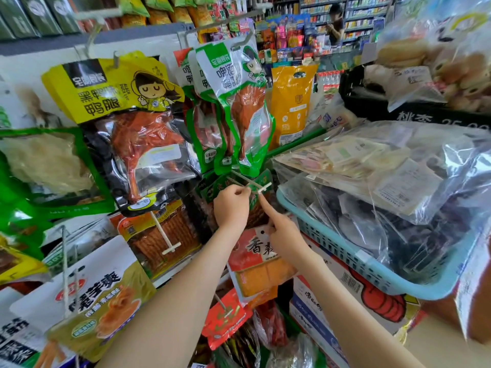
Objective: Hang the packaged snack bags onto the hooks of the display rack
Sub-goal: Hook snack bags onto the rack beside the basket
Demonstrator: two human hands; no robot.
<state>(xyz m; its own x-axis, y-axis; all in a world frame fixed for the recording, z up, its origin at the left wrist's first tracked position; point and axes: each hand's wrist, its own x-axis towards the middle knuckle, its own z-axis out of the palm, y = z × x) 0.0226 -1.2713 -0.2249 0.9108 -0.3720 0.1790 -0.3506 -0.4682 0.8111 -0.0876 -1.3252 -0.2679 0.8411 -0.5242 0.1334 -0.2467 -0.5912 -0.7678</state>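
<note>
- Red-orange snack bag (259,264) is under your right hand (283,231), hang hole up, not yet on a hook.
- Right hand: index finger straight, at the T-end of the white hook (261,188) at 12 o'clock. The other fingers are curled and seem to pinch the bag top.
- Left hand (231,207) pinches the hook rod at 11 o'clock.
- Step, as I read it: alignment. Next, thread the hole over the T-end and slide the bag back.

To your right sits a pale blue basket (332,243) heaped with clear-wrapped packets (398,160), on a printed cardboard box (318,309). Behind it, a black crate (364,102) holds bagged bread (414,57). 1 person (336,25) stands by the far shelves (366,11).
</note>
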